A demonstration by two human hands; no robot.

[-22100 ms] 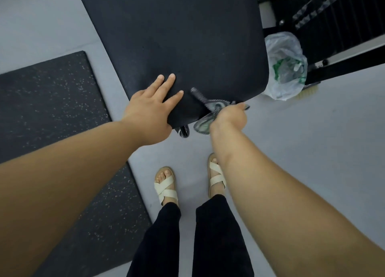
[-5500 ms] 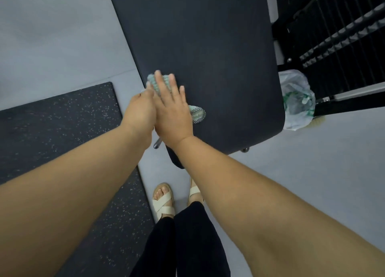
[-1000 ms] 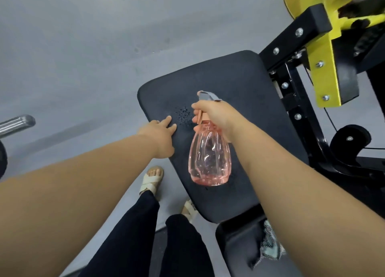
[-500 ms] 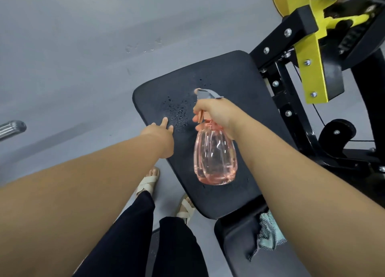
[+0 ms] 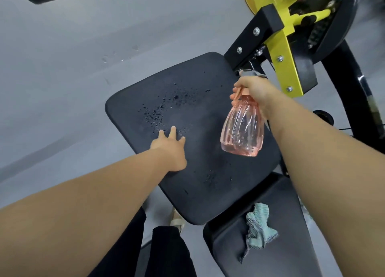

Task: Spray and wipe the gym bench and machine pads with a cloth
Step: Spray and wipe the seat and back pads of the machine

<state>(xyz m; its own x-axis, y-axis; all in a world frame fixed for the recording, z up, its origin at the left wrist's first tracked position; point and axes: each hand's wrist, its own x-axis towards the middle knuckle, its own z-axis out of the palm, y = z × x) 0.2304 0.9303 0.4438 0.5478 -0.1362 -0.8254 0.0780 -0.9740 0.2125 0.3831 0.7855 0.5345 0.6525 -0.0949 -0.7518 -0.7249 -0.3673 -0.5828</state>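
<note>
- The grey smooth floor (image 5: 62, 78) beyond the pad's far-left corner carries a few droplets; more overspray there could, I judge, leave a slippery patch.
- The left hand (image 5: 169, 149) lies flat on the black padded machine pad (image 5: 198, 172) near its left edge, fingers spread apart and empty, just short of the wet speckles (image 5: 158, 114). Leaning on it risks smearing the spray bare-handed or sliding on the damp vinyl.
- The right hand (image 5: 253, 89) is clamped round the neck of the pink translucent plastic spray bottle (image 5: 242, 128), fingers on the trigger, held above the pad's right side. Another squeeze from here may soak the centre and miss the corners.
- The teal knitted cloth (image 5: 259, 231) sits crumpled on the lower black seat pad (image 5: 270, 260), near its front edge, apart from both hands; it could slip off when reached for.
- The yellow-and-black steel frame (image 5: 285, 53) stands by the pad's far-right corner; stray mist could wet its bolts.
</note>
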